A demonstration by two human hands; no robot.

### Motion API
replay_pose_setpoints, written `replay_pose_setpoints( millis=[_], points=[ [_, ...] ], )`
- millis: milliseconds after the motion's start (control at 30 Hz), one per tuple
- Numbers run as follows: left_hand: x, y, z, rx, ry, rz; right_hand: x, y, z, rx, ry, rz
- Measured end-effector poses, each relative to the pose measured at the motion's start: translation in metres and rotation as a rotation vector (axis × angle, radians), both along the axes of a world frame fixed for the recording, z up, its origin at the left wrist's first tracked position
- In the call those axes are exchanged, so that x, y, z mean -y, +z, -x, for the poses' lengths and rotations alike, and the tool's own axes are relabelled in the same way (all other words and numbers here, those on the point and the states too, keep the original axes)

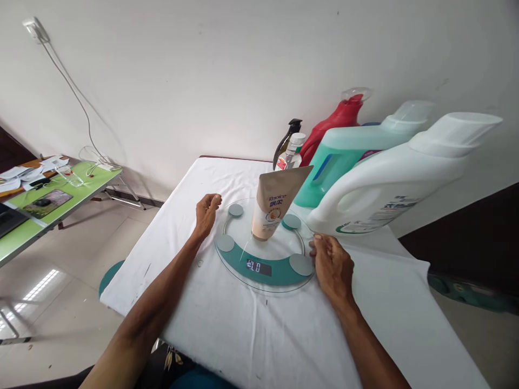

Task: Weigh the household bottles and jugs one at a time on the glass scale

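A: In the centre of the frame, what stands on the round glass scale (263,270)?

B: A beige tube (272,208), upright on its cap, its long axis vertical and leaning a little to the right, flat crimped end uppermost.

A: And around it?

B: Right of centre, crowding the scale's far right rim, lies a large white jug (389,183) on its side, spout toward the upper right. Behind it are a teal jug (344,156), a red bottle (336,121) and a small clear bottle (292,151) with a dark pump beside it.

A: The hands?

B: The left hand (206,213) rests at the scale's left rim, fingers loosely curled, gripping nothing. The right hand (332,267) lies at the right rim, fingers bent down, touching the glass edge.

A: Open room?

B: The white cloth (251,329) is bare in the lower middle; the table edge drops away at lower left. A green table (60,202) stands well apart at left.
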State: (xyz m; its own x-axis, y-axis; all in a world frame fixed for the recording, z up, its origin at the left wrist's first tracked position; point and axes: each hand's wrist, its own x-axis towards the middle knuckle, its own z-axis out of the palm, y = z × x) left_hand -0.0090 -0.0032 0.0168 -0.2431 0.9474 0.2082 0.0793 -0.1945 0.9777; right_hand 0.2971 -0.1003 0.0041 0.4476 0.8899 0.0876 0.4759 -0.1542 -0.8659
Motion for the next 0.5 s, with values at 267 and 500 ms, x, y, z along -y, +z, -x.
replay_pose_setpoints(
  millis=[267, 500],
  points=[
    [-0.007, -0.027, -0.006, -0.079, -0.064, 0.004, -0.001, -0.008, -0.003, -0.082, -0.02, 0.035],
    [-0.008, -0.026, -0.007, -0.08, -0.076, 0.016, -0.003, 0.0, -0.001, -0.029, 0.008, 0.035]
  ],
)
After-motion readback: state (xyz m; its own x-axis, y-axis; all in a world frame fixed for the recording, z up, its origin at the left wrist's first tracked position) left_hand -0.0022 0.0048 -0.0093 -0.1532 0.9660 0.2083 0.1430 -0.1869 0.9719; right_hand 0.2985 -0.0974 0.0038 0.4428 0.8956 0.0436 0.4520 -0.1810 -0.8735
